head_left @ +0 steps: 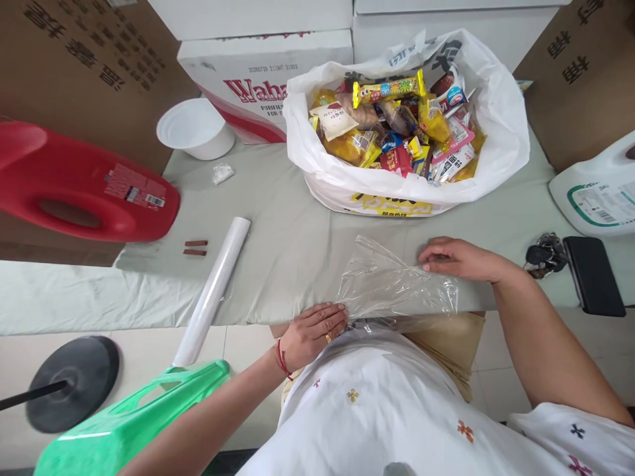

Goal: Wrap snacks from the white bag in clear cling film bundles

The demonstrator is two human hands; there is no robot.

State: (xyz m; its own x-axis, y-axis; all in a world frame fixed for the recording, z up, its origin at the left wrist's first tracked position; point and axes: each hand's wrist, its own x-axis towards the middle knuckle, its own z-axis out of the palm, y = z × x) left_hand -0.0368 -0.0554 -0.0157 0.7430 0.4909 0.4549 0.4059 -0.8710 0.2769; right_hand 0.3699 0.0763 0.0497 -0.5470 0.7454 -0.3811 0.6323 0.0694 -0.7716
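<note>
Film (397, 294), clear and crumpled, lies at the centre of the frame along the near edge of a cloth-covered table (278, 198), partly hanging over it. A person's two bare hands are at its sides. The left arm slants up from the bottom left, almost straight; its left hand (315, 334) lies palm down at the film's left edge, fingers stretched out and pressed together, pointing right. A red string (282, 359) circles that wrist, and a ring (328, 338) sits on one finger. The right arm comes in from the lower right, rises, and turns left at the wrist. Its right hand (459, 258) is at the film's upper right edge, fingers loosely curled and pointing left, thumb below them; whether they pinch the film, one cannot tell. Above, at the upper centre right, stands a white bag (337, 188) full of snacks (391, 89). A white roll (213, 291) slants left of centre; keys (544, 254) and a phone (594, 274) lie at the right.
</note>
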